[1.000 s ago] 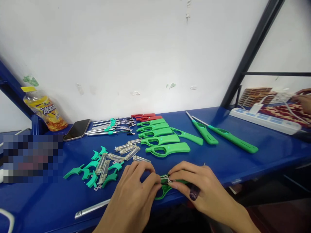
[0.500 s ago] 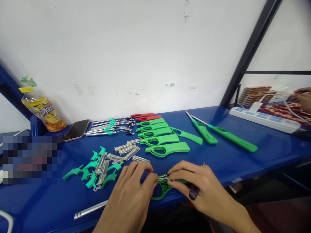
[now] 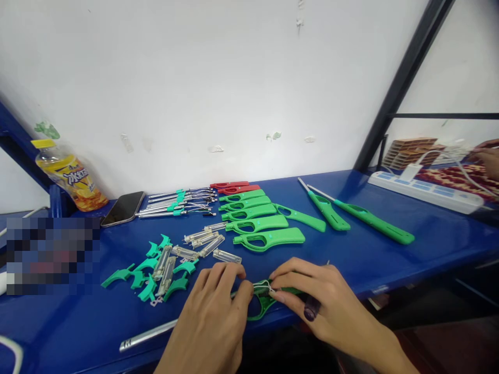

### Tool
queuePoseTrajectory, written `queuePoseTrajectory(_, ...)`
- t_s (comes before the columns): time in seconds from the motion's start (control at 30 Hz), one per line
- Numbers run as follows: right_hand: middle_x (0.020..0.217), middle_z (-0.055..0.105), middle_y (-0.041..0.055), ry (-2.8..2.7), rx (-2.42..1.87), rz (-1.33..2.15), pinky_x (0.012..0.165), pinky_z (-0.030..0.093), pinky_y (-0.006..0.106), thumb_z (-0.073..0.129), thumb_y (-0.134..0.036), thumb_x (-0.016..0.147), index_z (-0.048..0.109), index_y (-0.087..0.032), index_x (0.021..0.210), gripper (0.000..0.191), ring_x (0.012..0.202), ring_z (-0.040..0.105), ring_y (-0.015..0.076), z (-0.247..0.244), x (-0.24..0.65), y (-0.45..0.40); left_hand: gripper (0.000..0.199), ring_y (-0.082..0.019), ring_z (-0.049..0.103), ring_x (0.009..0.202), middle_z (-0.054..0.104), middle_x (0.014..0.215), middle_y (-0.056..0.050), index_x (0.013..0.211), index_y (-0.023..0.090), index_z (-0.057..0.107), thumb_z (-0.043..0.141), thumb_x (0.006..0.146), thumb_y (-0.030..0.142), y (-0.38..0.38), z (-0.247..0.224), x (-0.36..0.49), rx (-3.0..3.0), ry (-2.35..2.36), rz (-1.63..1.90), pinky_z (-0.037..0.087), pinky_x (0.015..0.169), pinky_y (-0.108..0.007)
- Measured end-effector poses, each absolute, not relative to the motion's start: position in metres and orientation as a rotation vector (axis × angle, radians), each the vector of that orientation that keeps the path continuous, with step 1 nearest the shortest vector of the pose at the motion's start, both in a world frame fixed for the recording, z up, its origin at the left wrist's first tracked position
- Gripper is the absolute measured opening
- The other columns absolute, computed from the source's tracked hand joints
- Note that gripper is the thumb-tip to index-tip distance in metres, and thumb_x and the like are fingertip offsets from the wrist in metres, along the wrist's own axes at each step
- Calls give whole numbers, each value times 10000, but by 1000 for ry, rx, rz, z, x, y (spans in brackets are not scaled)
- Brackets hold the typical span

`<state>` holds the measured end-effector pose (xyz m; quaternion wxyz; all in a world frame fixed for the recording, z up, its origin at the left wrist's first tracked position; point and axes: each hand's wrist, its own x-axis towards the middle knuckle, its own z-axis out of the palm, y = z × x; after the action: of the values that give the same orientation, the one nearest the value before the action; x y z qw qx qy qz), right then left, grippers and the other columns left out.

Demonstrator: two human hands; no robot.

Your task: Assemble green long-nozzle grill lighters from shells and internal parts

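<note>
A green lighter shell half (image 3: pixel 260 307) lies at the table's front edge between my hands, with thin white wires (image 3: pixel 262 285) over it. My right hand (image 3: pixel 325 298) pinches the wires and also keeps a dark-handled tool (image 3: pixel 311 307) in its palm. My left hand (image 3: pixel 214 311) is closed at the shell's left end, fingers bent down; its fingertips are partly hidden. A silver metal tube (image 3: pixel 150 334) extends to the left from under that hand. Green shells (image 3: pixel 280 239) lie in a row behind, and clear fuel tanks (image 3: pixel 227 256) and teal triggers (image 3: pixel 117 275) lie to the left.
Silver rods with wires (image 3: pixel 175 202), red shells (image 3: pixel 234 185), a phone (image 3: pixel 123 209) and a bottle (image 3: pixel 72 176) stand or lie toward the wall. Long green lighters (image 3: pixel 374 223) and a power strip (image 3: pixel 424 192) are at right. Another person's hand (image 3: pixel 487 158) shows at far right.
My left hand has shifted slightly right and down along the shell, showing a little more of the silver tube. My right hand has barely moved.
</note>
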<state>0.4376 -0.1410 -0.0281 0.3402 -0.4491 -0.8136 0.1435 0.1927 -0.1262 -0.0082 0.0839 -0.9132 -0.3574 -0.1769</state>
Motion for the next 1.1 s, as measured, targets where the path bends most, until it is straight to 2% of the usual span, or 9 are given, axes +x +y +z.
queuePoseTrajectory(0.13, 1145, 782, -2, -2124, -1169, 370, 841, 578, 300, 634, -295, 1081, 754, -295, 1089, 120, 905, 774, 168, -27, 437, -141, 349, -298, 669, 1021, 682, 1159, -89, 1109, 211, 676, 455, 952, -10, -123, -8, 195, -2781, -1114, -504, 623, 853, -488)
queuePoseTrajectory(0.27, 1158, 781, 0, -2132, -1184, 375, 814, 573, 296, 634, -304, 1082, 753, -302, 1100, 120, 894, 771, 169, -28, 437, -141, 304, -300, 688, 991, 694, 1143, -68, 1137, 242, 663, 431, 1043, 71, -118, -10, 198, -2808, -1170, -507, 621, 830, -505)
queuePoseTrajectory(0.4, 1146, 784, 11, -2127, -1174, 380, 825, 585, 300, 628, -317, 1086, 757, -292, 1094, 132, 889, 771, 177, -27, 438, -141, 310, -293, 697, 1014, 696, 1168, -56, 1193, 272, 651, 442, 1050, 94, -116, -9, 189, -2842, -1138, -564, 613, 843, -476)
queuePoseTrajectory(0.73, 1103, 807, 47, -2121, -1126, 337, 827, 616, 295, 624, -318, 1085, 800, -270, 1081, 183, 852, 781, 182, -25, 438, -140, 262, -223, 695, 929, 701, 1073, -21, 1062, 267, 667, 460, 1059, 107, -111, 7, 164, -2907, -1083, -566, 582, 809, -364)
queuePoseTrajectory(0.9, 1102, 809, 47, -2116, -1124, 336, 829, 619, 298, 616, -327, 1089, 810, -271, 1088, 201, 859, 786, 184, -26, 438, -140, 359, -246, 689, 828, 704, 971, -47, 941, 233, 695, 405, 1010, 33, -112, 6, 173, -2861, -1073, -525, 584, 719, -379)
queuePoseTrajectory(1.1, 1103, 809, 47, -2114, -1118, 345, 829, 621, 302, 630, -321, 1083, 805, -272, 1087, 181, 851, 781, 183, -26, 438, -140, 382, -241, 693, 791, 709, 957, -57, 910, 215, 700, 388, 986, 8, -114, 7, 176, -2860, -1039, -530, 597, 696, -377)
